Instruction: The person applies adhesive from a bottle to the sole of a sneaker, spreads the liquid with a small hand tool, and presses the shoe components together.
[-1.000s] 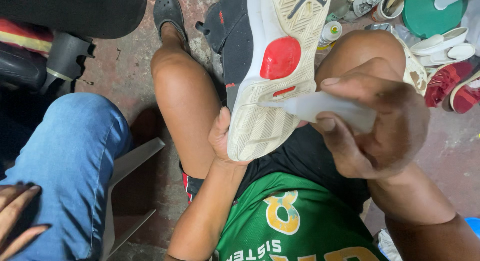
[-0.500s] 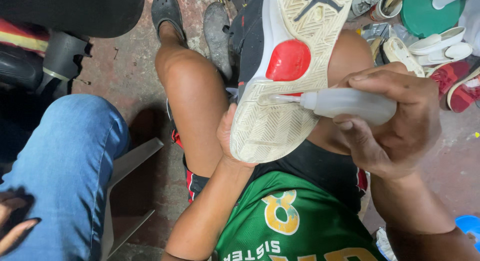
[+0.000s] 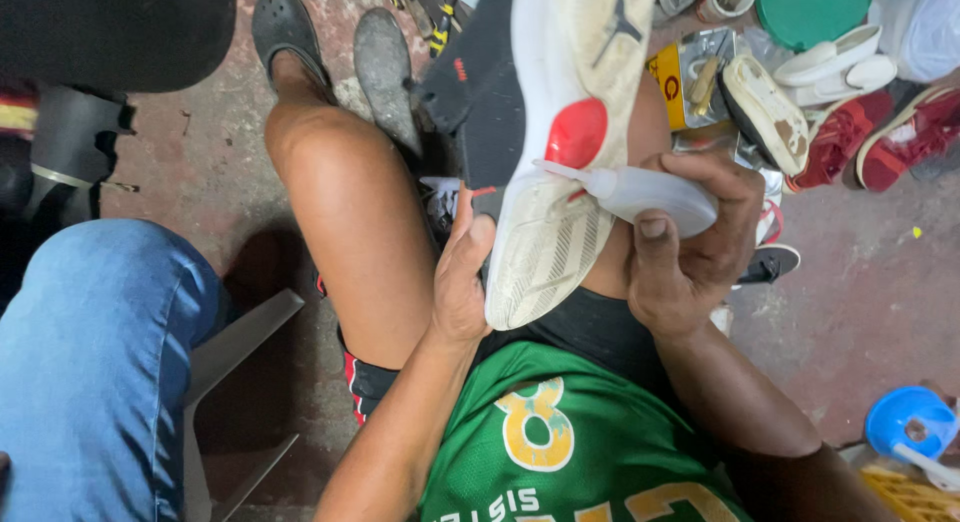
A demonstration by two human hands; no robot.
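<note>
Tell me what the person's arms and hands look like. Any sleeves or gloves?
No gloves, no sleeves. The left hand and right hand are bare, and so are both forearms. No rings or watch show. The person wears a sleeveless green jersey with yellow printing.

There is just one camera, so no part of the scene shows in two views. It sits on the person's head and looks straight down at the lap. It is very close: the shoe (image 3: 560,152) and both hands fill the middle. The green shirt (image 3: 560,452) runs off the bottom edge. The red floor (image 3: 870,282) with more shoes shows along the top and right edges.
</note>
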